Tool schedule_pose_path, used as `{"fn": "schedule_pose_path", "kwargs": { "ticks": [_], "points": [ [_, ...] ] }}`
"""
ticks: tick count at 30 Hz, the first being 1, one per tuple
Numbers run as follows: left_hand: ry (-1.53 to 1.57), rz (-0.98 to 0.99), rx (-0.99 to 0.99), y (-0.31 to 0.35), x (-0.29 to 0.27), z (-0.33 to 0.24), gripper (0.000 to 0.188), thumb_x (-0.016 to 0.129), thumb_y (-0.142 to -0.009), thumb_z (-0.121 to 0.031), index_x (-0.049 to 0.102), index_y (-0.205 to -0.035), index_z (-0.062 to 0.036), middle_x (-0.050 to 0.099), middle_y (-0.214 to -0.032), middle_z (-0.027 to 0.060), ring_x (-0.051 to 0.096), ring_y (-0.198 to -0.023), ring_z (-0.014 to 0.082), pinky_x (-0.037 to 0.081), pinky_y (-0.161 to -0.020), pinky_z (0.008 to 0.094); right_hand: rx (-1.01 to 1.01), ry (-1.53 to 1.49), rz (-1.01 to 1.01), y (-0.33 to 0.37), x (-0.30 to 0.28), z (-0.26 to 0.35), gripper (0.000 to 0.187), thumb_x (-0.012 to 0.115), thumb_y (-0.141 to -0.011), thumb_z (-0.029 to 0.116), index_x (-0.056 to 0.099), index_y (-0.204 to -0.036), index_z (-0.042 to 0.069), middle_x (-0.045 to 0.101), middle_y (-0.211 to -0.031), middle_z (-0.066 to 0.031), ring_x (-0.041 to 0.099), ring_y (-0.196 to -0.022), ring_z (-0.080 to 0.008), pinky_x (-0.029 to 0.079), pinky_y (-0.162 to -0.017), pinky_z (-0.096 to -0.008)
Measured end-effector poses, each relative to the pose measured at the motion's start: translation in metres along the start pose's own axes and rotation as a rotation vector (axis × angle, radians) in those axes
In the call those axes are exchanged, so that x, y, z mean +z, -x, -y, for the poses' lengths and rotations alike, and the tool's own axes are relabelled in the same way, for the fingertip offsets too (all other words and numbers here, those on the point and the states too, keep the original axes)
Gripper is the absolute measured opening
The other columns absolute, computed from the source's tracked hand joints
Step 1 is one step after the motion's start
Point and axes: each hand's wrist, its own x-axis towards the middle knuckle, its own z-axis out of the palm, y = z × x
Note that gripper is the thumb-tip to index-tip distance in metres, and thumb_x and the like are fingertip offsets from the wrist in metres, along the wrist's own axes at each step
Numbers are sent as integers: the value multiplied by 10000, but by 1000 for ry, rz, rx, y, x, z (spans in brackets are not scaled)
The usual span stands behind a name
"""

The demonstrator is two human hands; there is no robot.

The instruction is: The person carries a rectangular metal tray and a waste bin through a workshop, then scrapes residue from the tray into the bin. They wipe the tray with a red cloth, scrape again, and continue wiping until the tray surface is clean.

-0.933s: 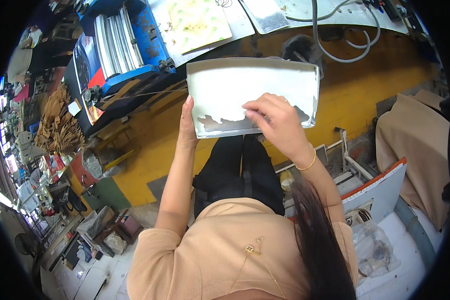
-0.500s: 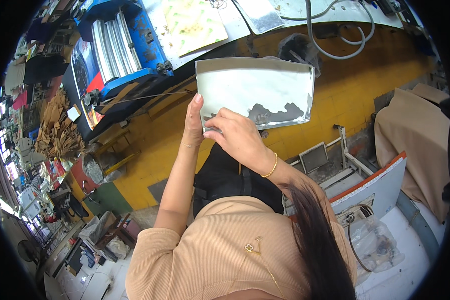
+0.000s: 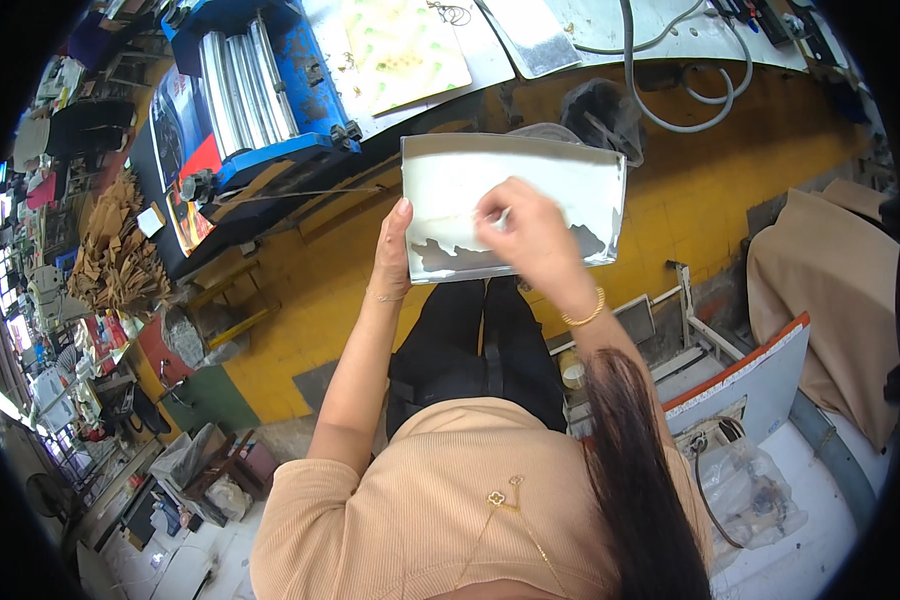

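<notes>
A shallow, open rectangular tray (image 3: 618, 200) is held in front of me, tilted so its inside shows. Its inner face is white, with ragged grey patches along the near edge. My left hand (image 3: 394, 245) grips the tray's left side, thumb up along the rim; its other fingers are hidden behind or under it. Over the middle of the tray is my right hand (image 3: 530, 240), fingers curled into a pinch and slightly blurred. A small whitish bit shows by its fingertips, too unclear to name.
Beyond the tray, a white worktable (image 3: 570, 20) carries a patterned sheet (image 3: 405, 55) and a grey hose (image 3: 628, 60). A blue metal machine with silvery rollers (image 3: 255, 90) stands at the far left. At the right is a metal frame (image 3: 705, 330) near a brown cloth (image 3: 820, 290).
My right hand has moved from the tray's near left corner up and right over its middle, baring grey along the near edge. The tray sits slightly lower in view, still in my left hand.
</notes>
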Motion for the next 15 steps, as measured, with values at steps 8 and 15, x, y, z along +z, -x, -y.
{"fn": "schedule_pose_path", "kwargs": {
  "ticks": [8, 15],
  "points": [
    [76, -48, -20, 5, -27, 2, 676, 463, -947, -555, 444, -1353, -14, 555, -1262, 145, 555, -1137, 226, 470, -947, 359, 229, 12, -480, -13, -106, -58, 122, 691, -830, 107, 675, -903, 10, 629, -761, -3, 538, -678, -53, 457, -629, -218],
    [149, -203, 16, 4, -40, 15, 620, 480, -963, -508, 472, -1327, -7, 582, -1221, 114, 567, -1101, 176, 474, -932, 324, 466, -82, -522, 21, -155, -87, 149, 625, -924, 185, 677, -988, 61, 586, -712, 35, 446, -560, -19, 335, -473, -187]
  ]
}}
